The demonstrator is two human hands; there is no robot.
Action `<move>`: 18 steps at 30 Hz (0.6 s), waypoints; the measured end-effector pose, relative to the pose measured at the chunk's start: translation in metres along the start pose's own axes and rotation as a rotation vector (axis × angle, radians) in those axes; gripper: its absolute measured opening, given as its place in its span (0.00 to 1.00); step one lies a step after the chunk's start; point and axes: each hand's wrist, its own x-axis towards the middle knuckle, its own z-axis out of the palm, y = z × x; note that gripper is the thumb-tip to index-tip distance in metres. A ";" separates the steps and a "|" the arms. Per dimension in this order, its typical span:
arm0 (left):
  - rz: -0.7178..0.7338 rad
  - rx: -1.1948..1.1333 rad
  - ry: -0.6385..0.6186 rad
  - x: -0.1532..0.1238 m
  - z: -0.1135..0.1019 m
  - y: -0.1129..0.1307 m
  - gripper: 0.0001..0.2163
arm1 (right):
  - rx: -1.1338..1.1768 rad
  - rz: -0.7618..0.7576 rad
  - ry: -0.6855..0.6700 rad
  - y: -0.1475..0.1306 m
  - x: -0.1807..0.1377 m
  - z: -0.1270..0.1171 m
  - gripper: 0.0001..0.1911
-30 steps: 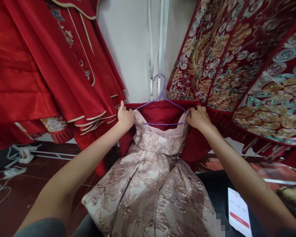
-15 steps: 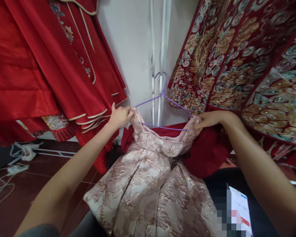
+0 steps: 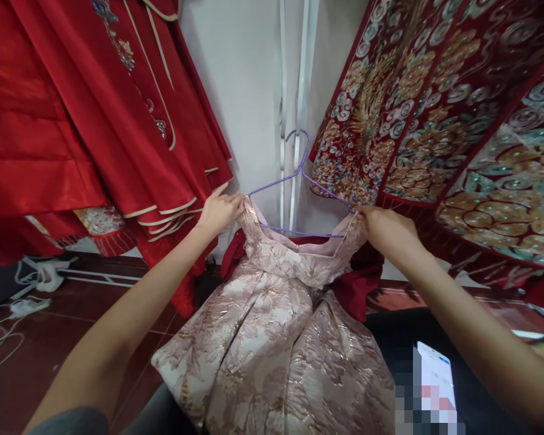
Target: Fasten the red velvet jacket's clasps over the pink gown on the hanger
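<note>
A pale pink and gold floral brocade dress (image 3: 263,326) lies across my lap, its neckline facing away from me. A thin purple clothes hanger (image 3: 276,182) sits inside the neckline, with its hook pointing up and away. My left hand (image 3: 220,211) pinches the dress's left shoulder at the hanger's end. At the opposite shoulder, my right hand (image 3: 387,228) grips the fabric beside the other hanger end; some of its fingertips are hidden. Dark red cloth (image 3: 360,284) shows behind and under the dress.
Red garments (image 3: 163,121) hang at the left, and an embroidered dark red garment (image 3: 417,139) at the right. White upright poles (image 3: 294,72) stand against the wall. A phone (image 3: 435,374), partly pixelated, lies at lower right. White cables (image 3: 4,332) lie on the floor at left.
My right hand has shifted its hold, its fingers now closed at the hanger's right end. The dark red cloth on the right has dropped lower and shows less. My left hand stays at its shoulder.
</note>
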 end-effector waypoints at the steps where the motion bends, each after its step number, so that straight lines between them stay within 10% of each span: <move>1: -0.029 0.020 0.001 0.000 0.000 -0.001 0.19 | -0.004 0.015 0.029 -0.002 -0.004 -0.001 0.18; 9: -0.325 0.166 -0.364 -0.035 -0.011 -0.004 0.21 | 0.063 0.210 -0.085 0.019 -0.013 0.006 0.21; 13: -0.065 0.082 -0.538 -0.062 -0.016 0.014 0.19 | 0.101 0.208 -0.300 0.028 -0.037 0.037 0.18; 18: 0.345 -0.097 -0.301 -0.054 -0.027 0.063 0.14 | 0.218 -0.015 -0.368 0.014 -0.075 0.049 0.12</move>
